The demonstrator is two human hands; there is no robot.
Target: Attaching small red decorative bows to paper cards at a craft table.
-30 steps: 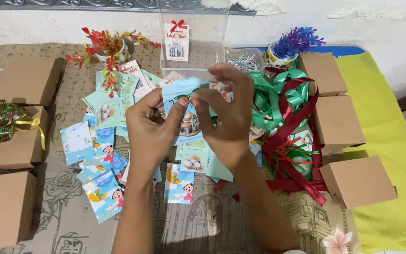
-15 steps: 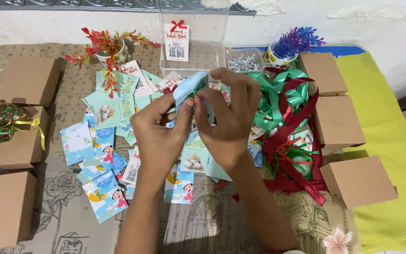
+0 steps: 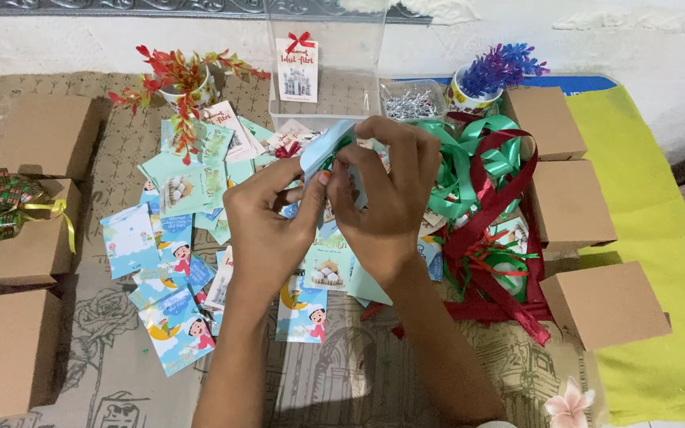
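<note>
Pale blue card [image 3: 325,150] between both hands' fingers [image 3: 311,190]

Left hand [image 3: 267,226] and right hand [image 3: 386,194] together, raised, fingers [image 3: 315,194] pinched.

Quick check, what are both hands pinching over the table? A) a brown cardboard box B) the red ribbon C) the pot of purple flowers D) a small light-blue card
D: the left hand and right hand meet on a small light-blue card, held above the scattered cards; the brown boxes sit untouched at the sides.
</note>
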